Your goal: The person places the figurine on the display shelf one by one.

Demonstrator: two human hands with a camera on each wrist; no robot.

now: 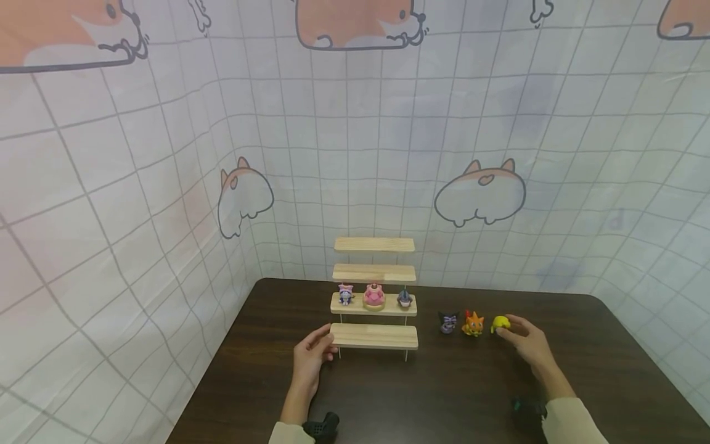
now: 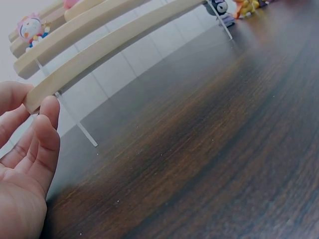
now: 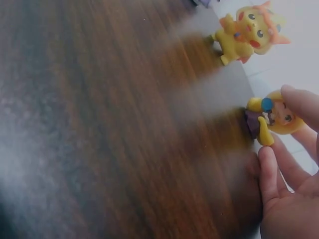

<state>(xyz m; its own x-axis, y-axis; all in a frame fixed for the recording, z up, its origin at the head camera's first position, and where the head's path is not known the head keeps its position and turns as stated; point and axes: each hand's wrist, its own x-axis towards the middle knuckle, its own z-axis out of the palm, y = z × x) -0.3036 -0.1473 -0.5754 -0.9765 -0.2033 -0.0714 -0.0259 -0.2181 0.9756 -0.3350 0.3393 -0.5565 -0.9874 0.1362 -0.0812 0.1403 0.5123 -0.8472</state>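
A tiered wooden display stand has several pale boards on thin rods. My left hand pinches the left end of its lowest board between thumb and fingers. To the right of the stand, my right hand holds a small yellow figurine by its head. Its base sits at the tabletop. Beside it stand a yellow-orange eared figurine and a dark purple figurine. On the second board from the bottom are a white-and-purple figurine, a pink one and a grey one.
The dark wooden table runs back to a white grid-patterned cloth with cartoon dogs, which also hangs at both sides. Dark devices are worn at the left wrist and the right wrist.
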